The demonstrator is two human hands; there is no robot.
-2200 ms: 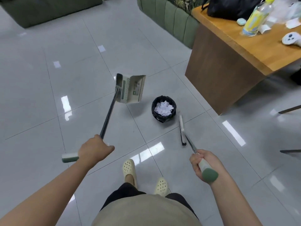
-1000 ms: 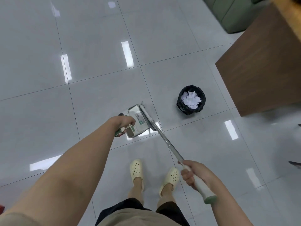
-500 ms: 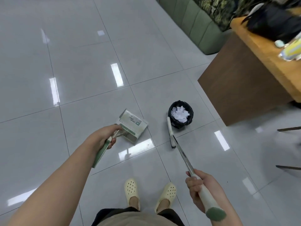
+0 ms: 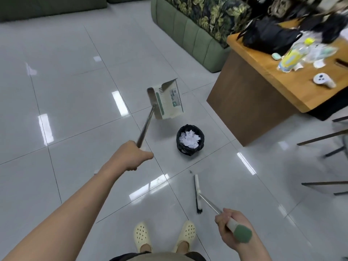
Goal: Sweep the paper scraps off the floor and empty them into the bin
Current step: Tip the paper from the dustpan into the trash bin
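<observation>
My left hand (image 4: 131,156) is fisted round the dustpan handle (image 4: 146,127), arm stretched forward. The handle runs up and away from me, slightly rightward, to the dustpan (image 4: 168,99), which hangs off the floor, tipped so its mouth faces down-right. Pan sits beyond the bin (image 4: 190,140) and a bit left of it, not over the opening. That's the relation that counts: bin lies right of and nearer than the pan, so my guess is the pan has to swing right and back toward me to tip over the rim. Left hand is the nearer one to the bin.

Bin stands on the floor (image 4: 75,91) mid-frame, black liner, already heaped with white scraps (image 4: 189,139). I see no loose scraps on the tiles; whether any are inside the pan, can't tell. A tiny dark speck near the broom tip, unclear what.

Broom (image 4: 197,193) head rests on the floor, below the bin, long axis roughly toward-away from me. Its shaft slants down-right into my right hand (image 4: 230,227), wrapped round the grip near the green end cap. Hands well apart, each gripping its own tool.

Far right: wooden table (image 4: 263,76) with clutter, sofa (image 4: 188,34) behind.
</observation>
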